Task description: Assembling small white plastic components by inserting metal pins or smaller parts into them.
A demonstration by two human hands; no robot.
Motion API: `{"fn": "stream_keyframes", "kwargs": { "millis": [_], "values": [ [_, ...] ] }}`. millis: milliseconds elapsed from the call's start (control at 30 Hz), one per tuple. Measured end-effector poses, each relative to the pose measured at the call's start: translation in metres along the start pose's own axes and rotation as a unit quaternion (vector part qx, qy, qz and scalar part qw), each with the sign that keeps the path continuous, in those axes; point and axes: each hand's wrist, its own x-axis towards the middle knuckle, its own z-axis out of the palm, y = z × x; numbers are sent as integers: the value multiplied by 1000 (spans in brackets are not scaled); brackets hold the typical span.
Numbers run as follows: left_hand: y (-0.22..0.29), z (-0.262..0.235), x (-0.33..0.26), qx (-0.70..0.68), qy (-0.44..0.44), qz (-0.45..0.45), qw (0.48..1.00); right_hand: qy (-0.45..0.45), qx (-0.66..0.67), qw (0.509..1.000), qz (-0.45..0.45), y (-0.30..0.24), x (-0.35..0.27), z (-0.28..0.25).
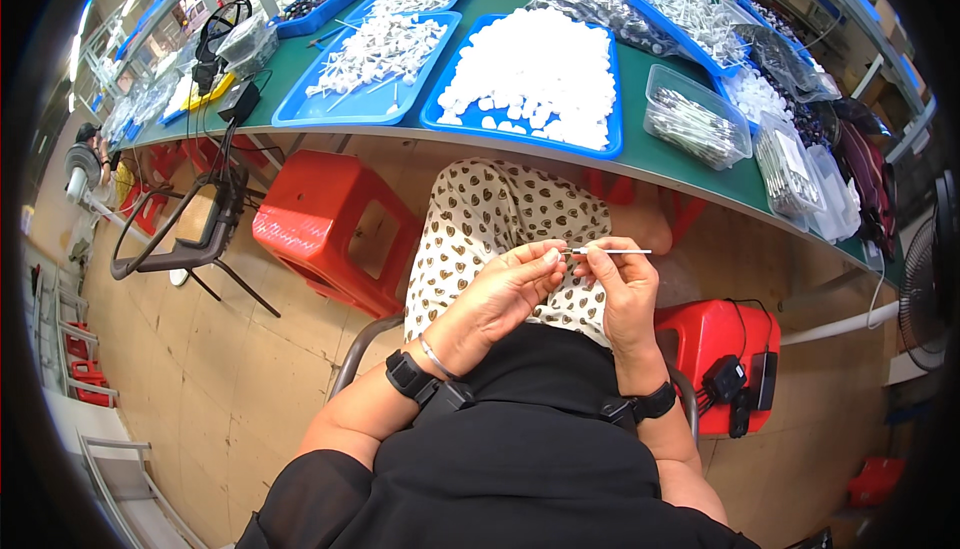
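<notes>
Above my lap, my right hand (pixel 624 287) pinches a thin white stick (pixel 632 251) that points to the right. My left hand (pixel 512 287) is closed in a pinch at the stick's other end. A small dark piece shows between the fingertips of both hands; it is too small to name. On the green table ahead, nearest my hands, a blue tray (pixel 430 119) holds a heap of small white pieces (pixel 540 74). Left of it, another blue tray (pixel 292 111) holds white pieces with thin stems (pixel 375 54).
A clear plastic box of white sticks (pixel 697 127) stands right of the trays on the green table (pixel 650 164). Red stools (pixel 320 189) stand at my left and at my right, where black devices (pixel 725 379) lie on the seat. A black fan (pixel 922 289) is at far right.
</notes>
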Motion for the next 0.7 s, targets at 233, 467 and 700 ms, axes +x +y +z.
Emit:
{"fn": "stream_keyframes", "kwargs": {
  "millis": [233,467,700],
  "values": [
    [3,14,-1,67,71,9,995,3,24,999,22,0,2,-4],
    [4,5,4,60,57,15,996,-8,14,1000,18,0,7,-5],
    [0,4,5,60,38,-1,997,24,44,999,21,-1,4,-6]
  ]
}}
